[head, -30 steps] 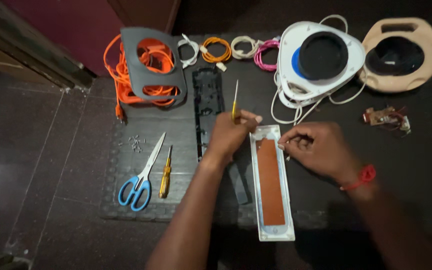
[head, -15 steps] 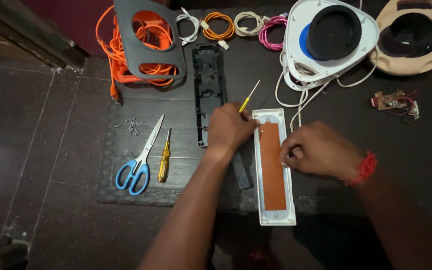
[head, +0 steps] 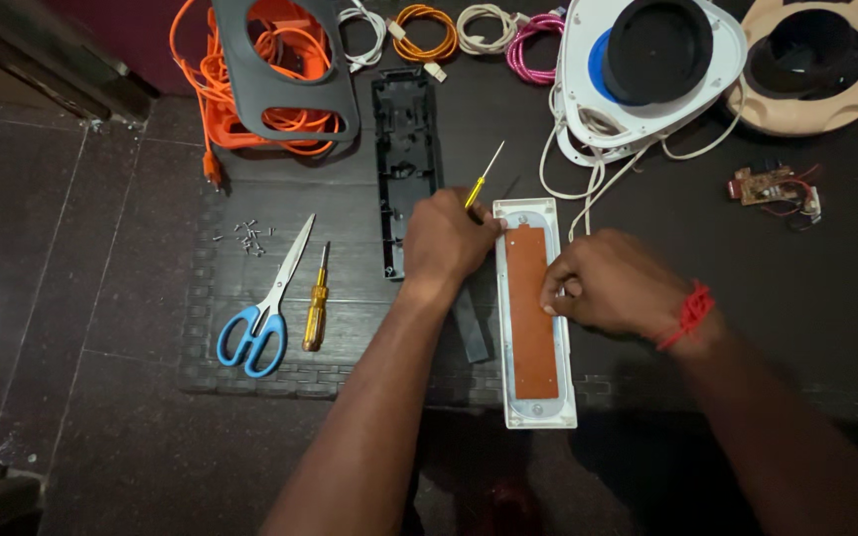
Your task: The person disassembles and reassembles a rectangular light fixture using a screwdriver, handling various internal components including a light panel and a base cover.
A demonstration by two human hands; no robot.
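A long white casing lies lengthwise on a dark mat, with a brown circuit board set inside it. My left hand is closed around a yellow-handled screwdriver whose shaft sticks up and away from the casing's far left corner. My right hand rests on the casing's right edge with fingers curled; whether it pinches something small is hidden. A red thread bracelet circles that wrist.
A black plastic strip cover lies left of the casing. Blue-handled scissors, a second yellow screwdriver and several small screws sit further left. An orange cable reel, coiled cables, two round reels and a small circuit board line the far side.
The view has tilted down and closer, so everything sits higher in the picture. The screwdriver shaft in my left hand leans more to the right. Both hands stay at the casing.
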